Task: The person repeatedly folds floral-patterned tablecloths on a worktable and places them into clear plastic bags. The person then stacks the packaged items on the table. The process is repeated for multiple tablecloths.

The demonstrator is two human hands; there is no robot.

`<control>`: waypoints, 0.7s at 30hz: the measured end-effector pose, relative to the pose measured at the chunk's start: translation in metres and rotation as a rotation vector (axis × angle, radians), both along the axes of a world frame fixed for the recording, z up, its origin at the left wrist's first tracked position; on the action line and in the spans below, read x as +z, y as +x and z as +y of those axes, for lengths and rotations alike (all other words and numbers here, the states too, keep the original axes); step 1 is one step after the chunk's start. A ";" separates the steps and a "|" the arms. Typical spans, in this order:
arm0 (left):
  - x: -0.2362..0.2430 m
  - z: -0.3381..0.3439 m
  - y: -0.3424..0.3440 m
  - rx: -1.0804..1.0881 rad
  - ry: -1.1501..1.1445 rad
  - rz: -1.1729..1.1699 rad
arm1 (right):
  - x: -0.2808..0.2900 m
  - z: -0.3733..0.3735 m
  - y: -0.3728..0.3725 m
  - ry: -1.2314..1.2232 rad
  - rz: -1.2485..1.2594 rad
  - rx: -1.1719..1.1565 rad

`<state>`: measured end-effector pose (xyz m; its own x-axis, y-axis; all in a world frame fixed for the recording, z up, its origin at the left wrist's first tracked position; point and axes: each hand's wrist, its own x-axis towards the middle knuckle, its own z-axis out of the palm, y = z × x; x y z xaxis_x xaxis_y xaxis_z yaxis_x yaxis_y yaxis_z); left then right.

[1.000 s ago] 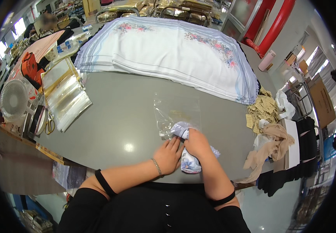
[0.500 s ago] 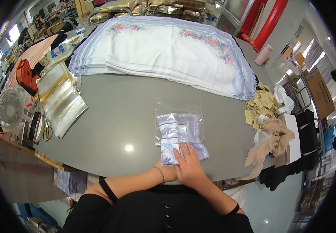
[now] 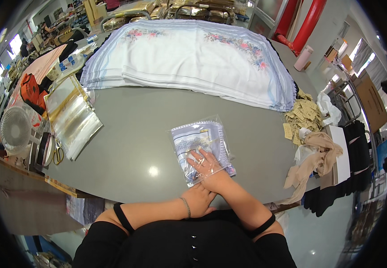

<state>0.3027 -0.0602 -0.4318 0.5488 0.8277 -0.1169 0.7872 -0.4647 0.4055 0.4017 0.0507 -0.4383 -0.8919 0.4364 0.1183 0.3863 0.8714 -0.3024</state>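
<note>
Pressing flat on a clear bag [image 3: 201, 149], the right hand [image 3: 207, 166] lies palm down with its fingers spread and pointing away from the person, covering the bag's near right corner. It grasps nothing; the hand is open and simply bears on the plastic. The right forearm runs back from it toward the lower right, bent at the elbow beside the black top.

The left hand [image 3: 198, 200] sits at the near edge of the table [image 3: 131, 134], tucked just under the right wrist and touching it. Its fingers look loosely curled, but I cannot tell whether it is clenched or holds anything. A thin bracelet circles the left wrist, and the left forearm comes in from the lower left, crossing below the right one.

The bag lies flat on the grey table right in front of the person, with a folded white and blue cloth inside it. Beyond it, well apart, a wide stack of white floral cloths [image 3: 193, 62] spreads across the far side. A pile of clear bags [image 3: 70, 118] lies to the left, scissors [image 3: 58, 154] and a small fan [image 3: 15, 129] near them. Tan tags [image 3: 303, 116] lie to the right.
</note>
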 end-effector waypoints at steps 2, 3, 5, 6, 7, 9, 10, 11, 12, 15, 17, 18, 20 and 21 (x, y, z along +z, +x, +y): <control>-0.002 -0.004 0.005 -0.003 0.001 0.056 | 0.003 -0.006 -0.004 -0.107 -0.001 -0.146; -0.001 -0.008 0.008 -0.001 -0.009 0.088 | 0.003 -0.006 -0.009 -0.158 -0.086 -0.232; 0.009 -0.010 0.009 0.032 0.104 0.070 | 0.001 -0.001 -0.025 -0.005 -0.012 -0.258; 0.016 -0.010 0.008 -0.008 0.113 0.009 | -0.002 0.003 -0.032 0.069 -0.012 -0.276; 0.025 -0.006 0.003 -0.038 0.133 -0.011 | -0.003 0.007 -0.037 0.050 0.059 -0.263; 0.041 0.007 -0.009 -0.193 -0.039 -0.224 | -0.004 0.010 -0.037 0.024 0.066 -0.126; 0.047 0.020 -0.024 -0.328 -0.241 -0.413 | -0.004 0.008 -0.032 0.008 0.059 -0.054; 0.050 0.033 -0.035 -0.157 -0.204 -0.457 | -0.002 0.004 -0.024 -0.005 0.085 0.015; 0.049 0.045 -0.046 0.130 -0.110 -0.504 | 0.001 -0.003 -0.015 0.061 0.083 0.100; 0.031 0.073 -0.072 0.344 0.111 -0.145 | 0.011 -0.028 0.021 -0.013 0.071 0.217; 0.013 0.077 -0.078 0.244 0.202 -0.031 | 0.017 -0.042 0.043 -0.021 0.093 0.271; 0.006 0.077 -0.080 0.199 0.148 0.072 | 0.019 -0.045 0.050 -0.063 0.058 0.252; -0.003 0.073 -0.082 0.224 0.202 0.005 | 0.020 -0.047 0.064 -0.138 0.071 0.285; -0.005 0.072 -0.081 0.225 0.193 -0.017 | 0.019 -0.046 0.068 -0.184 0.078 0.242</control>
